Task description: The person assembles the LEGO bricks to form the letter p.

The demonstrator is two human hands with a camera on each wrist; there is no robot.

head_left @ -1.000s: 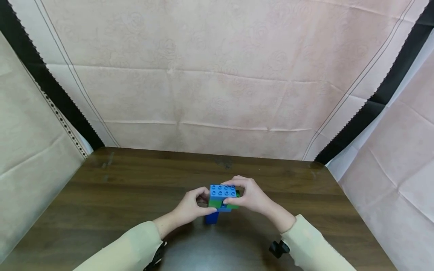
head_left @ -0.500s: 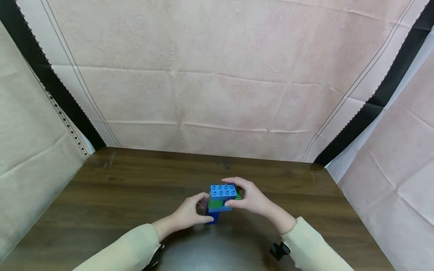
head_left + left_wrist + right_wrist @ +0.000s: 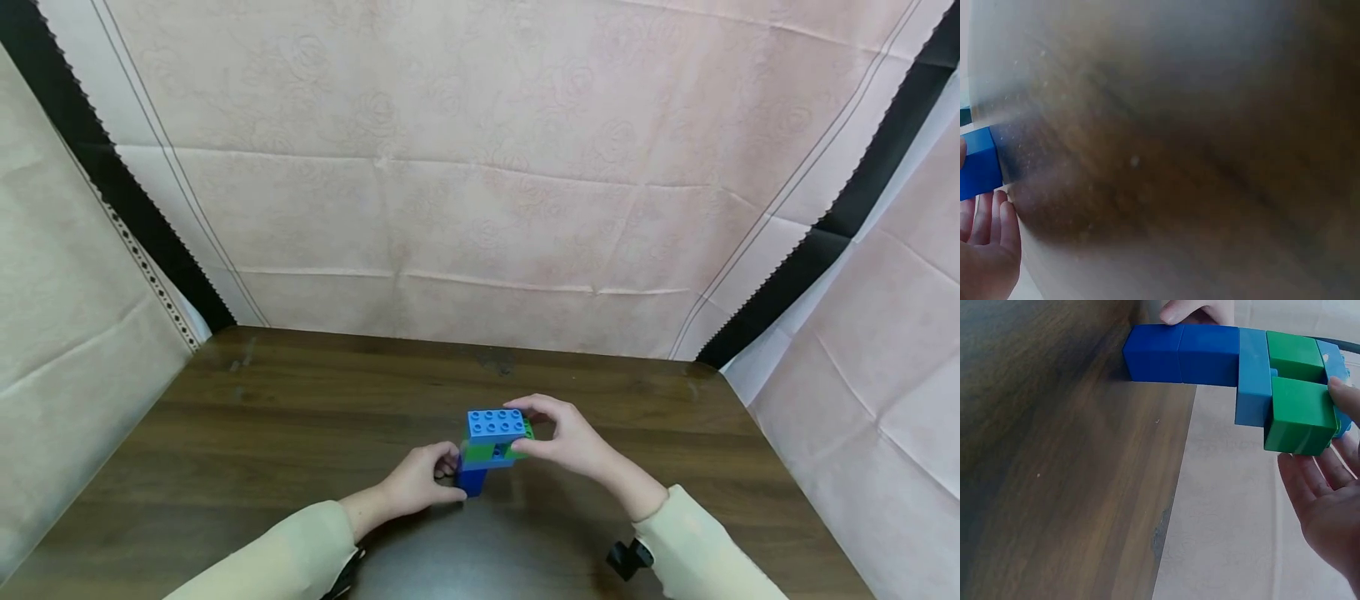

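Observation:
A tower of toy building bricks stands upright on the table. Its foot is two dark blue bricks (image 3: 1182, 355), one upon the other; a light blue brick (image 3: 1254, 375) lies across them. Above sit two green bricks with a gap between, the right one (image 3: 1302, 415) overhanging, and a studded light blue brick (image 3: 496, 426) caps them. Low on the tower, my left hand (image 3: 416, 482) holds the dark blue part (image 3: 979, 165) between thumb and fingers. My right hand (image 3: 562, 433) pinches the right green brick, thumb in front; its fingertips are partly hidden behind the tower in the head view.
The brown wooden table (image 3: 315, 400) runs back to a pale cloth wall (image 3: 450, 208). More cloth hangs at the left (image 3: 82, 333) and right (image 3: 862, 350) sides. A dark wrist device (image 3: 630, 558) is strapped below my right hand.
My left hand has slid down from the green level to the dark blue foot. My right hand has shifted slightly right, uncovering more of the top brick. The tower has barely moved.

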